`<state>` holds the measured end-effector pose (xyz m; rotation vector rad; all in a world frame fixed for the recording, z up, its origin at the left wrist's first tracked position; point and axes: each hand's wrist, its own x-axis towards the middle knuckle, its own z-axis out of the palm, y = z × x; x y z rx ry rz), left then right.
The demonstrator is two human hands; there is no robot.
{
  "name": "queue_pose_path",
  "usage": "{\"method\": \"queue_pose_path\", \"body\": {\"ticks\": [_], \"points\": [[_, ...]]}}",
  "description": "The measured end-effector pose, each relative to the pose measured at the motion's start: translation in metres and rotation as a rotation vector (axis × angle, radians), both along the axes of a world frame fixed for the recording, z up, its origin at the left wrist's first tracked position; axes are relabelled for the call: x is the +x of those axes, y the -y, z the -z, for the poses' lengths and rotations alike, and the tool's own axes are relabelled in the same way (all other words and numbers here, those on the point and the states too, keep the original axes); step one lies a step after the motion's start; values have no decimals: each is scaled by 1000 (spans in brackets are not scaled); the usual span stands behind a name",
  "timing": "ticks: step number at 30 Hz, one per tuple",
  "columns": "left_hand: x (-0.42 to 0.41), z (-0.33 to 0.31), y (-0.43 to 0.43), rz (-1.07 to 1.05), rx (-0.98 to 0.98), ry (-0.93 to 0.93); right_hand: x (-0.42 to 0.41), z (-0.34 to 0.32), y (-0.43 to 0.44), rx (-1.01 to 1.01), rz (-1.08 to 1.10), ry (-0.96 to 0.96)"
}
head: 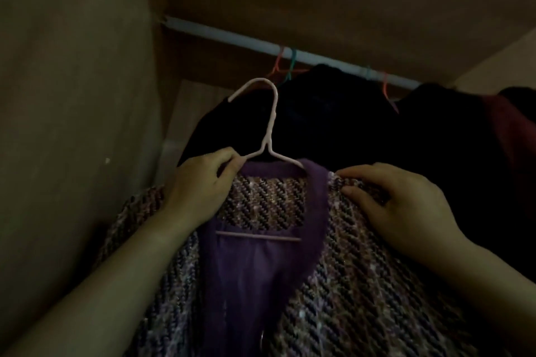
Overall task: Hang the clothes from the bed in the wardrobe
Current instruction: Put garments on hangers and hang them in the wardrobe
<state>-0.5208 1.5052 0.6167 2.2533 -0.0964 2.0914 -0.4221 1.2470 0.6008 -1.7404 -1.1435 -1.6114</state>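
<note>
Jacket on hanger, held inside wardrobe just below rail. Hook not yet over rail. Left grip curled round hanger shoulder; right grip pinching jacket shoulder. Dark clothes already hung. Remaining: hook on, let go. Bed out of view.

The jacket is a diagonal tweed of purple, black and pink, with plain purple trim. Its hanger is pale pink. Behind the jacket, black clothes; above it, a white rail.
</note>
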Motion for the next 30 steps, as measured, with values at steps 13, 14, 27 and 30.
{"method": "queue_pose_path", "body": {"ticks": [13, 14, 27, 30], "points": [[-64, 92, 169, -121, 27, 2, -27, 103, 99, 81, -366, -107], [-73, 93, 183, -127, 15, 7, -33, 103, 110, 92, -394, -87], [-173, 111, 350, -319, -32, -28, -112, 112, 252, 128, -332, -81], [-181, 160, 373, -279, -62, -99, -130, 154, 285, 39, -254, -135]]}}
